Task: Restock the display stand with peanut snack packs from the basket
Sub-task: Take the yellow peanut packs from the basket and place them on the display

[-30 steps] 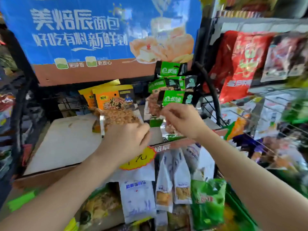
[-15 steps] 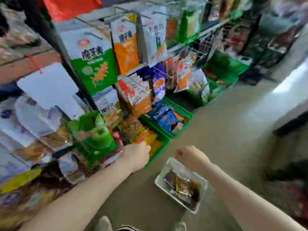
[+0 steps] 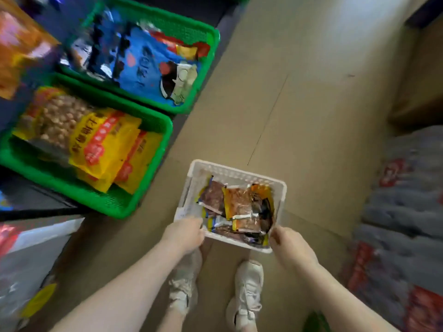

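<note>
A white plastic basket (image 3: pixel 236 172) sits on the tan floor just ahead of my feet. Several peanut snack packs (image 3: pixel 242 207), orange and brown with yellow edges, lie piled inside it. My left hand (image 3: pixel 184 236) curls around the basket's near left corner. At the near right corner, my right hand (image 3: pixel 291 245) grips the rim with bent fingers. The display stand is out of view.
Two green crates stand on the left: one (image 3: pixel 143 183) holds yellow bags of nuts, the farther one (image 3: pixel 206 75) holds blue packs. My white shoes (image 3: pixel 247 291) are under the basket's near edge. Shrink-wrapped bottle packs (image 3: pixel 402 212) lie on the right.
My view dropped from the display stand to the floor. Both hands came down from the hanging packs and reached the basket's near corners.
</note>
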